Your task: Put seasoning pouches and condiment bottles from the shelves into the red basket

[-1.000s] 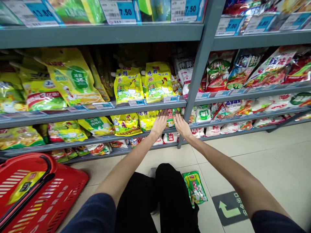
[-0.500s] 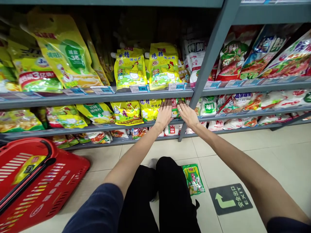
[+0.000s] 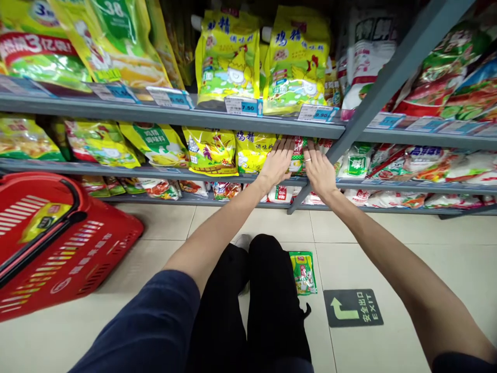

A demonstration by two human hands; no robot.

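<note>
Both my hands reach into the second shelf from the bottom, one on each side of a small red and green seasoning packet [image 3: 297, 154]. My left hand [image 3: 277, 161] lies with stretched fingers between that packet and a yellow chicken seasoning bag [image 3: 252, 153]. At the packet's right edge is my right hand [image 3: 319, 168], a ring on one finger, its fingers also stretched out. The fingertips are partly hidden under the shelf above. On the floor beside my knee lies a green and yellow packet [image 3: 304, 273].
A red shopping basket [image 3: 112, 238] stands on the floor at the left, with a yellow packet [image 3: 45, 221] inside. A slanting grey shelf post [image 3: 373, 103] is just right of my right hand. An exit sign [image 3: 353, 307] is on the floor.
The view has shifted, so the upper shelf looks nearer and higher. My hands stay at the same packet, fingers still stretched along its sides.
</note>
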